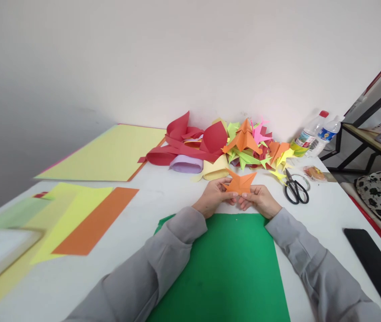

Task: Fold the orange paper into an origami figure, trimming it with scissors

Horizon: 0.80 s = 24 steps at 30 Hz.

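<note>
Both my hands pinch a small folded orange paper figure [241, 182] with pointed wings, held just above the far edge of a green paper sheet [230, 268]. My left hand [214, 196] grips its left side, fingers closed on it. My right hand [259, 199] grips its right side the same way. Grey sleeves cover both forearms.
A heap of folded paper figures and curled scraps [224, 145] lies against the wall. Black scissors [296, 188] lie right of my hands, two plastic bottles [318, 132] beyond. Yellow and orange sheets [86, 214] lie left; a dark flat object [374, 264] right.
</note>
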Available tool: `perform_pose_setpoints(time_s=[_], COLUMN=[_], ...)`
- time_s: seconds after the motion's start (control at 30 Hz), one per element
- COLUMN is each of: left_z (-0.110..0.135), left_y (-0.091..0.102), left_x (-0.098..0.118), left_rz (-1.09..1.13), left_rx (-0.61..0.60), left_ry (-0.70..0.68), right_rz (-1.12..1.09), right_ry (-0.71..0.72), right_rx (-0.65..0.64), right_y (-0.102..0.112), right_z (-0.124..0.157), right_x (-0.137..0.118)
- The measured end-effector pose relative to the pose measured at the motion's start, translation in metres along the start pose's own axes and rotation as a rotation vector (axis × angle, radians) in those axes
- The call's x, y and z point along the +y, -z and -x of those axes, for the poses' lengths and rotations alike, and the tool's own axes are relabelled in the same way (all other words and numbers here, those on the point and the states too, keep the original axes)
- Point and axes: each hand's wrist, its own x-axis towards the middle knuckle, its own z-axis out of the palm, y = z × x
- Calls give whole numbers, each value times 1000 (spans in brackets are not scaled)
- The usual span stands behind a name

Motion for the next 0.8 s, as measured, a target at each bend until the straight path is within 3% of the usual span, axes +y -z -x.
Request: perform_pose_setpoints(time_s=[0.3, 0.8], left_z=[-1, -1], left_y=[3, 3], left_x=[0, 2], left_rz=[44, 66], left_rx=[-18, -4], left_ry=[25, 48], right_rz=[-96, -48], right_ry=[5, 13], right_rx=[-75, 22], right_y=[3, 0], right_z=[3, 1], right_x=[-3, -1])
